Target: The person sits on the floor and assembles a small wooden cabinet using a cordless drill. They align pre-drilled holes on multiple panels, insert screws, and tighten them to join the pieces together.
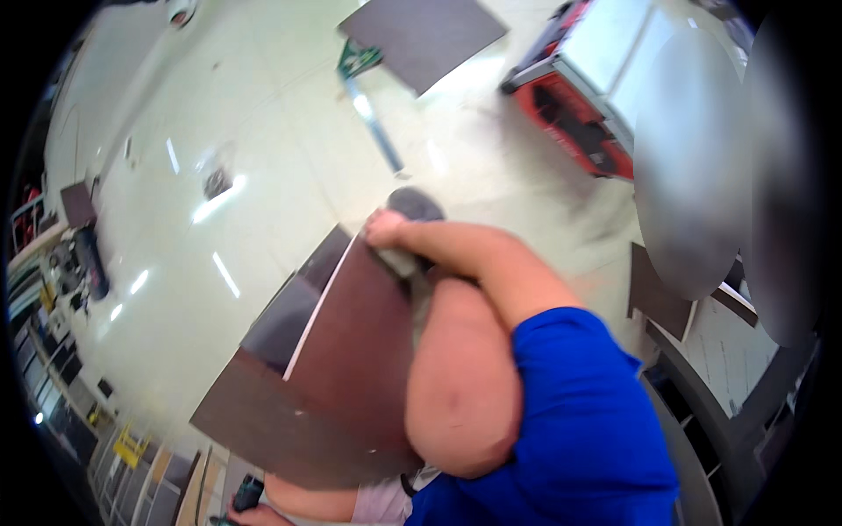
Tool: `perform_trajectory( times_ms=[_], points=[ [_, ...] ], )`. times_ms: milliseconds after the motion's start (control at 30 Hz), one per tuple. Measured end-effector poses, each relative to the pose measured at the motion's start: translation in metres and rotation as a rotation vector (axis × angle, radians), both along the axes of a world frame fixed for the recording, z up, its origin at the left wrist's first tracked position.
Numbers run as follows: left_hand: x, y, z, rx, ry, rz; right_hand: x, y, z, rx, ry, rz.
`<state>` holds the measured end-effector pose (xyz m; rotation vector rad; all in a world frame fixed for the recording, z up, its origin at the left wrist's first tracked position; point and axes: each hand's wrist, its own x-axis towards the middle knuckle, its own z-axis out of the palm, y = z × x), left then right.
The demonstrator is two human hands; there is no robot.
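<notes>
My right hand (pixel 382 230) is closed over the far upper corner of a dark brown panel (pixel 355 342), beside the pale strip along its edge. The panel joins other brown boards, one of them a lower board (pixel 272 416), in an angled, box-like piece in front of my bent bare knee. At the lower left edge, my left hand (pixel 254 515) is partly cut off, its fingers wrapped around a black and green cordless drill (pixel 249 494). A pale band of cloth lies along that forearm. My shoe (pixel 416 204) stands just past the right hand.
On the floor ahead lie a flat brown board (pixel 425 39) and a green-headed saw-like tool (pixel 370 114). A red and grey wheeled cart (pixel 570 114) stands at the far right. More boards (pixel 660 289) lean at the right; tools and shelving (pixel 83 263) line the left.
</notes>
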<state>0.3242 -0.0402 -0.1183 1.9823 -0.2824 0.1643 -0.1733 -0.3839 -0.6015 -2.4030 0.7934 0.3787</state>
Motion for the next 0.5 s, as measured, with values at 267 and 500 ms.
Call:
perform_trajectory(
  times_ms=[267, 500],
  points=[
    [-0.092, -0.051, 0.078, -0.559, -0.144, -0.187, -0.137, -0.046, 0.173, 0.597, -0.979, -1.309],
    [-0.131, 0.040, 0.127, -0.179, -0.026, -0.866, -0.217, 0.038, 0.506, 0.407, -1.600, -1.229]
  ],
)
